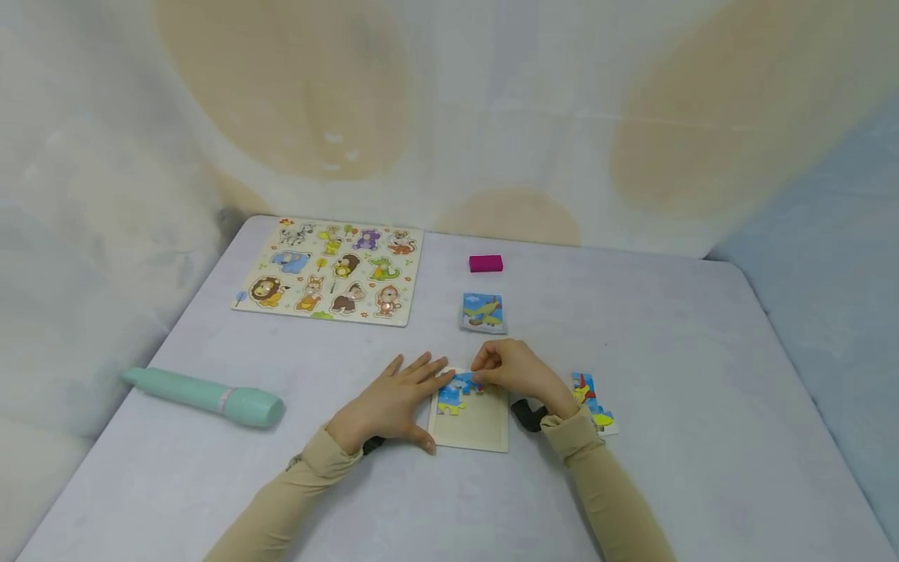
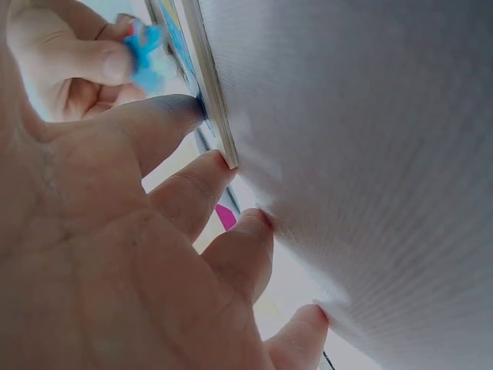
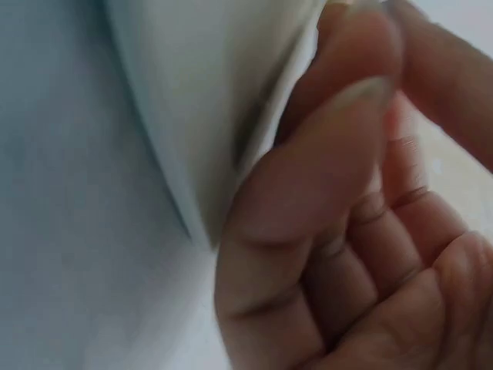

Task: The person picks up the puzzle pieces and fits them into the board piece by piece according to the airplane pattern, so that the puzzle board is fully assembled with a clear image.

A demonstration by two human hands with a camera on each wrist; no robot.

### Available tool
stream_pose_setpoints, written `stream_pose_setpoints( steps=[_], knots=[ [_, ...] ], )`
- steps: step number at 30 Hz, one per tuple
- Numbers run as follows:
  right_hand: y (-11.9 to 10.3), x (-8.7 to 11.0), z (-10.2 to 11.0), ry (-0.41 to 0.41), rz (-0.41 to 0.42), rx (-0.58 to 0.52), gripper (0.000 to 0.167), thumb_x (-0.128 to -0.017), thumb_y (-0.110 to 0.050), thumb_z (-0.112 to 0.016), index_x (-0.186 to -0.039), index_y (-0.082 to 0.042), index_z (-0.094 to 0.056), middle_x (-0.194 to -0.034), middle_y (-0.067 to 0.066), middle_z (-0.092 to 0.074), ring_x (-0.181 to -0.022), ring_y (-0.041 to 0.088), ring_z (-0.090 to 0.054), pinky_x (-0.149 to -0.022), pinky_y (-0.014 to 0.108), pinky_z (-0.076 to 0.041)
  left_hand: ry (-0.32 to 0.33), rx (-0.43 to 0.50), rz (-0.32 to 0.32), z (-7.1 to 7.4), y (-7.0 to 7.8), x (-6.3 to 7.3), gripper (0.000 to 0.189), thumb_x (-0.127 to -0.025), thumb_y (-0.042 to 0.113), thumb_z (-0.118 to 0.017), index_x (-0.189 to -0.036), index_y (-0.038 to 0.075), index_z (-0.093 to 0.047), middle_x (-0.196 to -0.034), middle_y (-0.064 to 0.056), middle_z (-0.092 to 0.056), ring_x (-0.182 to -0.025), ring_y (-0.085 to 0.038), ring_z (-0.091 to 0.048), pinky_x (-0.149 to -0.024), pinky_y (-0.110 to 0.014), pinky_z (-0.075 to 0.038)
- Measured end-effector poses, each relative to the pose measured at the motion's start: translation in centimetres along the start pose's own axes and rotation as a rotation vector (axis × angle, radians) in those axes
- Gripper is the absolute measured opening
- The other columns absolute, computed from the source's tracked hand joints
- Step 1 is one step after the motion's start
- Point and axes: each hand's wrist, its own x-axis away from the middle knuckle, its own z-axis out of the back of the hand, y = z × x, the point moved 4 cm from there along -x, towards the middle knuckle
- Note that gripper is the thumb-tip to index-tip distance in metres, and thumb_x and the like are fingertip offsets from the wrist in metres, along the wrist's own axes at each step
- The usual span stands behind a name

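Note:
A small wooden puzzle tray [image 1: 470,431] lies near the front middle of the table. Joined blue and yellow jigsaw pieces [image 1: 449,396] fill its upper left part. My left hand [image 1: 389,404] is spread along the tray's left side, and in the left wrist view its straight fingers [image 2: 192,189] reach the tray's edge and the cloth. Over the tray's top right corner, my right hand [image 1: 518,368] pinches a blue jigsaw piece [image 2: 145,58] between thumb and fingers. In the right wrist view, only the thin pale edge of that piece [image 3: 283,96] shows.
Loose jigsaw pieces [image 1: 590,402] lie right of my right wrist. Beyond the tray are an airplane picture packet [image 1: 483,312] and a magenta block [image 1: 486,264]. An animal puzzle board [image 1: 319,300] lies back left, with a mint-green toy microphone [image 1: 204,396] nearer the left edge.

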Motion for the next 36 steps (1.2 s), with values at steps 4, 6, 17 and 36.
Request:
stream_pose_setpoints(
  steps=[4,6,17,36],
  knots=[
    [-0.4,0.0,-0.6,0.026,-0.037,0.056,0.008,-0.087,-0.014,-0.071,-0.089,-0.006,-0.068,-0.078,0.003,-0.067,-0.066,0.011,-0.057,-0.058,0.023,-0.046,0.002,-0.007,-0.007,0.0,0.1,0.1,0.111,-0.061,0.057,-0.083,-0.152,0.014,-0.034,-0.160,-0.009,-0.028,-0.149,-0.036,-0.021,-0.116,-0.065,-0.017],
    [-0.4,0.2,-0.6,0.050,-0.061,0.081,0.009,-0.086,-0.015,-0.071,-0.088,-0.007,-0.067,-0.077,0.002,-0.066,-0.066,0.012,-0.056,-0.058,0.023,-0.045,0.001,-0.012,-0.008,0.0,0.1,0.0,0.111,-0.062,0.057,-0.083,-0.152,0.014,-0.034,-0.160,-0.009,-0.028,-0.149,-0.035,-0.021,-0.116,-0.065,-0.017],
    [-1.1,0.5,-0.9,0.125,-0.061,0.167,0.009,-0.084,-0.017,-0.074,-0.084,-0.010,-0.068,-0.073,0.001,-0.065,-0.066,0.012,-0.056,-0.058,0.023,-0.044,0.004,-0.014,-0.004,0.2,0.0,-0.1,0.111,-0.061,0.057,-0.083,-0.152,0.015,-0.034,-0.160,-0.009,-0.028,-0.149,-0.035,-0.020,-0.116,-0.065,-0.017],
    [-0.2,0.4,-1.2,0.195,-0.083,0.170,0.017,-0.081,-0.017,-0.078,-0.080,-0.008,-0.064,-0.065,0.001,-0.053,-0.059,0.013,-0.046,-0.052,0.021,-0.035,0.008,-0.002,-0.004,0.0,0.2,0.0,0.111,-0.061,0.057,-0.083,-0.151,0.015,-0.035,-0.160,-0.009,-0.028,-0.149,-0.035,-0.021,-0.116,-0.065,-0.017]
  ],
)
